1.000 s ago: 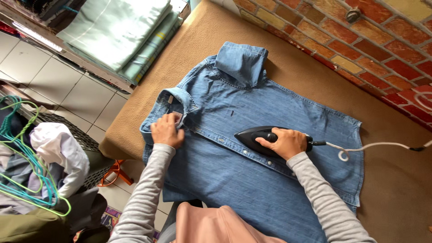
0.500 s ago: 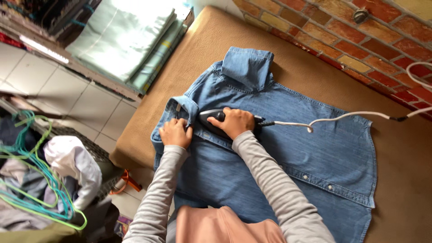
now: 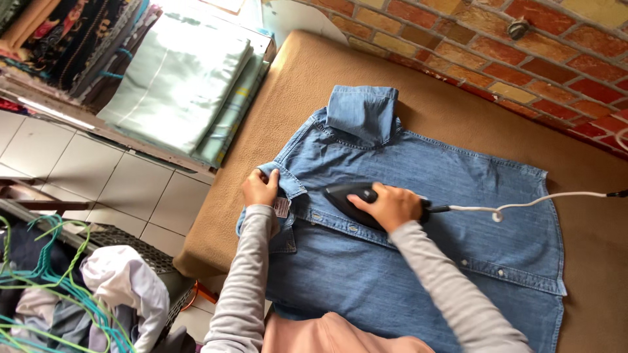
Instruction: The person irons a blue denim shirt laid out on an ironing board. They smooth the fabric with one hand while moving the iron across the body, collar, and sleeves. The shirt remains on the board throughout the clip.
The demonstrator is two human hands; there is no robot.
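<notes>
A blue denim shirt (image 3: 458, 189) lies spread flat on a brown padded ironing table (image 3: 314, 85), its folded sleeve at the far end. My right hand (image 3: 390, 206) grips the handle of a black iron (image 3: 347, 198), which rests on the shirt near the button placket. A white cord (image 3: 536, 199) runs from the iron to the right. My left hand (image 3: 261, 188) pinches the shirt's collar edge at the left, holding the cloth flat.
A red brick wall (image 3: 497, 59) borders the table's far side. Folded pale green fabric (image 3: 183, 85) is stacked on a shelf to the left. Below left, a basket holds clothes (image 3: 124, 287) and green hangers (image 3: 39, 287) over a tiled floor.
The iron slid left from the shirt's middle to the collar area, then came back a little to the right. My left hand stayed at the collar edge.
</notes>
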